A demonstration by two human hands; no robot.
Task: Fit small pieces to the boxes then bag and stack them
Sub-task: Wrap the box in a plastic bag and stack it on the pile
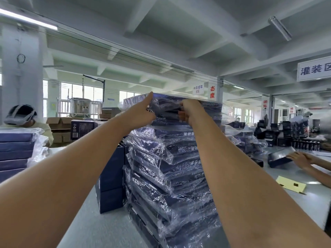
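Base of stack [166, 176] below frame edge

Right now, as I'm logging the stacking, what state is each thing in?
stack: bagged boxes, upright, bags crumpled.
top box: bagged, held at the stack's top.
left hand: holds the top box's corner, forefinger straight.
right hand: fingers curled round its front edge.
yellow sheet: lying flat on the table.

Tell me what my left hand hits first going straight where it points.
The top bagged box: the left hand seems to touch its upper corner, though depth is unclear.
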